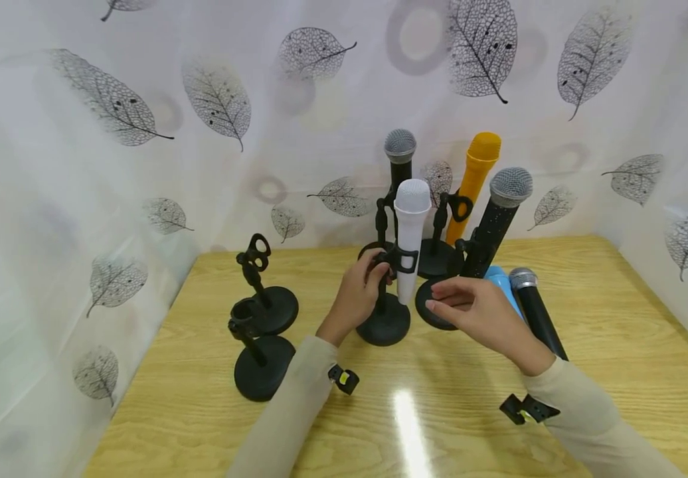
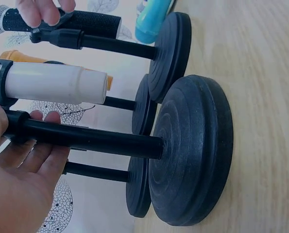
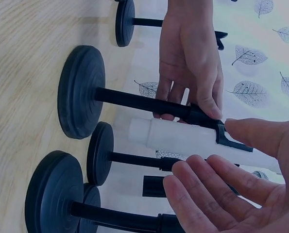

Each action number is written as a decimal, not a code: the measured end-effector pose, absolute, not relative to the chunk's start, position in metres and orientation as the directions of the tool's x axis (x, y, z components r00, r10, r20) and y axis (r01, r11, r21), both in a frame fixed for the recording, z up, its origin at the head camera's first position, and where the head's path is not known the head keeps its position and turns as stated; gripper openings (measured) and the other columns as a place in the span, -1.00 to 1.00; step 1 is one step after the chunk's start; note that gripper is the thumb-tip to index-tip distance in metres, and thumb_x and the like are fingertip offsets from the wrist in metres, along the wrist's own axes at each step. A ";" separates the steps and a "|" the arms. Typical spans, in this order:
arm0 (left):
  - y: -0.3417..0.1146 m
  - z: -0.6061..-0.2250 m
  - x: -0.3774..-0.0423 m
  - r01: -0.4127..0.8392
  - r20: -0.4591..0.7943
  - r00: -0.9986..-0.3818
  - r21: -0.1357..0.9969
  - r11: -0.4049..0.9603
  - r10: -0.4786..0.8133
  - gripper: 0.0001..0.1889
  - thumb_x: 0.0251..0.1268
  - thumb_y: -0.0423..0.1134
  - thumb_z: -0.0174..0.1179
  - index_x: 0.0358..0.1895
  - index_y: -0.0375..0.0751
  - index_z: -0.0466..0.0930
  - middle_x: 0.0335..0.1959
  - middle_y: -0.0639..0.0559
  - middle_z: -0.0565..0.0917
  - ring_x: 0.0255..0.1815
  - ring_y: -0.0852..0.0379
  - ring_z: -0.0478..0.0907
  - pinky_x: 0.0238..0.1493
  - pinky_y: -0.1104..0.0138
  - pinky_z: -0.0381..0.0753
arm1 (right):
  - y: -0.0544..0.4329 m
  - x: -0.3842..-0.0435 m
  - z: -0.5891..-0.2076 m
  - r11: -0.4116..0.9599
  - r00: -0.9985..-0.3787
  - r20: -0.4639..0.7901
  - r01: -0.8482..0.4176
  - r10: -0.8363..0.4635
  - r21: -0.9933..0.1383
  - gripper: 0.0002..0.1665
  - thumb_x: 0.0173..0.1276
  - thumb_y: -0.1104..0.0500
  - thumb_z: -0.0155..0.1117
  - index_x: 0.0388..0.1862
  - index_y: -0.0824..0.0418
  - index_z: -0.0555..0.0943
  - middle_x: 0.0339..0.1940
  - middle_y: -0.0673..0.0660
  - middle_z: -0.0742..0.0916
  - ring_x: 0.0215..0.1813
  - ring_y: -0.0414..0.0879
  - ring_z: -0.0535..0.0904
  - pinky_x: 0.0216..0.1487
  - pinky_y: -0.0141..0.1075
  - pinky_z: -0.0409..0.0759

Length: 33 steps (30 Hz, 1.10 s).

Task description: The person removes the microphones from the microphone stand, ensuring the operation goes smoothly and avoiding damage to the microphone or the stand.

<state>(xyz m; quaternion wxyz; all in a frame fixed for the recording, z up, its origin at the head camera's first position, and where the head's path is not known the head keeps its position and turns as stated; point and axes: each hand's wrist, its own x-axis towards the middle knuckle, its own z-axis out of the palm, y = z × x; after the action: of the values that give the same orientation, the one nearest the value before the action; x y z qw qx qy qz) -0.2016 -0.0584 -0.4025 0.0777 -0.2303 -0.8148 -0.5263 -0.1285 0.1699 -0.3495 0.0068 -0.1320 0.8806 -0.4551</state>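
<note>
A white microphone (image 1: 412, 219) sits tilted in the clip of a black round-based stand (image 1: 383, 325). My left hand (image 1: 360, 285) grips this stand near its top, just under the clip; in the left wrist view its thumb and fingers lie around the stand's joint (image 2: 15, 124). To the right of the white microphone is my right hand (image 1: 481, 312), its fingers loosely bent and apart from it. In the right wrist view the right palm (image 3: 261, 208) faces the white microphone (image 3: 183, 138) with nothing in it.
Behind stand a black microphone (image 1: 400, 149), an orange microphone (image 1: 475, 172) and a silver-headed black microphone (image 1: 499, 216), all on stands. A blue microphone (image 1: 502, 285) and another black microphone (image 1: 538, 312) lie right. Two stands, one rear (image 1: 278, 312), one front (image 1: 263, 375), hold nothing at left.
</note>
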 end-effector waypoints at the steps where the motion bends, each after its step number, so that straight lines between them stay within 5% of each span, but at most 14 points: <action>1: -0.059 -0.403 -0.200 0.456 0.366 -0.882 0.822 0.340 0.297 -0.69 0.65 -0.11 -0.07 0.22 -0.20 0.47 -0.24 -0.07 0.69 -0.21 0.13 0.65 -0.04 0.23 0.62 | 0.170 -0.128 -0.349 0.549 -0.965 0.112 -0.229 -0.238 -0.804 -0.56 0.40 0.05 0.42 0.07 0.35 0.68 -0.06 0.21 0.77 -0.09 0.01 0.74 -0.14 -0.24 0.71; 20: -0.071 -0.398 -0.161 0.426 0.317 -0.889 0.836 0.346 0.329 -0.68 0.63 -0.13 -0.03 0.27 -0.17 0.44 -0.09 -0.07 0.69 -0.10 0.06 0.71 0.05 0.22 0.66 | 0.155 -0.134 -0.334 0.495 -0.958 0.144 -0.253 -0.247 -0.831 -0.41 0.40 -0.08 0.41 0.23 0.28 0.59 0.16 0.23 0.70 0.11 0.08 0.69 0.04 -0.09 0.68; 33: -0.071 -0.398 -0.140 0.433 0.323 -0.882 0.843 0.319 0.344 -0.68 0.60 -0.17 0.04 0.26 -0.19 0.47 -0.02 -0.13 0.71 -0.08 0.05 0.74 0.02 0.28 0.67 | 0.145 -0.132 -0.329 0.369 -0.935 0.230 -0.320 -0.269 -0.873 -0.46 0.37 0.07 0.46 0.23 0.27 0.59 0.06 0.19 0.73 0.07 0.05 0.72 0.03 -0.14 0.68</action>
<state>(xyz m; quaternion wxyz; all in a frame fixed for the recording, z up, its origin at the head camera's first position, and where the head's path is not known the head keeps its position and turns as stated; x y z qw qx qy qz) -0.1403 -0.0713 -0.3976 0.0418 -0.2395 -0.8109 -0.5322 -0.1318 0.1447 -0.3291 -0.0242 -0.1782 0.8269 -0.5328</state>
